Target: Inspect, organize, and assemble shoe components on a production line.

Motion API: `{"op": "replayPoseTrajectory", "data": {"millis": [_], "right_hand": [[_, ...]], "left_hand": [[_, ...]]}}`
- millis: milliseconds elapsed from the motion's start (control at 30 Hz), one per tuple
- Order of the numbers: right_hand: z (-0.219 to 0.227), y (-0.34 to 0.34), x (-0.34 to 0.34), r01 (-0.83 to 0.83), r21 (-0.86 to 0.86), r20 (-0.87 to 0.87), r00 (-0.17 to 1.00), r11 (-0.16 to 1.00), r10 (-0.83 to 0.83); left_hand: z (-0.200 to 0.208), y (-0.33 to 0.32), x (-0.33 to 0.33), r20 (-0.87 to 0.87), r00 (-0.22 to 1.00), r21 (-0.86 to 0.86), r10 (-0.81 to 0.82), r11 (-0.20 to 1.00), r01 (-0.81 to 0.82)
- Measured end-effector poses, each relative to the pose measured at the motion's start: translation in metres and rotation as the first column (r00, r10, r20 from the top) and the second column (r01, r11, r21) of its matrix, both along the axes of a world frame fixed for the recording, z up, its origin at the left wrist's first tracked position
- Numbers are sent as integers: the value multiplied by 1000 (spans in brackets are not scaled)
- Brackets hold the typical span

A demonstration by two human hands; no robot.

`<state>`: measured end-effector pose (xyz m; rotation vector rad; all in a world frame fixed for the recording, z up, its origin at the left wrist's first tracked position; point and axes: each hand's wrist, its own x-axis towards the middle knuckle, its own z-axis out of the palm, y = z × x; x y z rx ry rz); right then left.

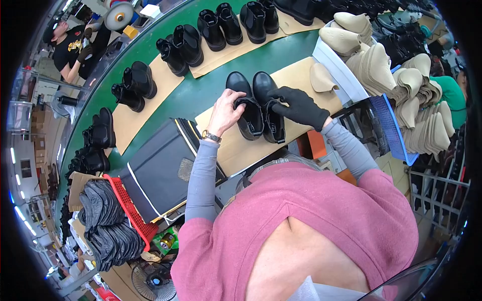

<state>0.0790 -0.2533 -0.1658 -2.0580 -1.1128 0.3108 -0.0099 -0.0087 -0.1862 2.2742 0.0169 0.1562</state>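
The left boot [251, 123] and right boot [262, 86] sat side by side on brown card [226, 153], toes toward 12 o'clock. The bare left hand [227, 110] held the left boot's top edge with its thumb and fingers. The right hand [303, 107], in a black glove, pinched the right boot's top edge. From these boots, one tan piece [321, 78] lay at 2 o'clock, beside a white bin [332, 64]. A blue basket [394, 130] was near 3, black sheets [158, 163] and a red basket [125, 205] near 8. More boots [187, 45] lined the green table [201, 93] from 9 to 12.
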Motion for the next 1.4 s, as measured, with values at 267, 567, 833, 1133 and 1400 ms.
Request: {"op": "replayPoseTrajectory", "data": {"millis": [267,567,833,1133,1400], "right_hand": [[-15,4,-11,236,-14,10,972,972,-236],[-24,25,-19,394,-203,259,904,896,-339],[45,-16,-80,50,-14,136,989,999,-48],[17,33,-96,22,-326,221,974,945,54],[95,59,-17,103,18,-249,964,995,-95]], "left_hand": [[5,-8,13,-8,998,264,60,963,-55],[1,-21,20,41,988,310,151,938,-156],[-10,-7,-23,-17,978,78,209,975,-207],[-3,-18,-36,-51,984,1,170,985,-170],[23,228,-36,419,685,208,595,672,-711]]}}
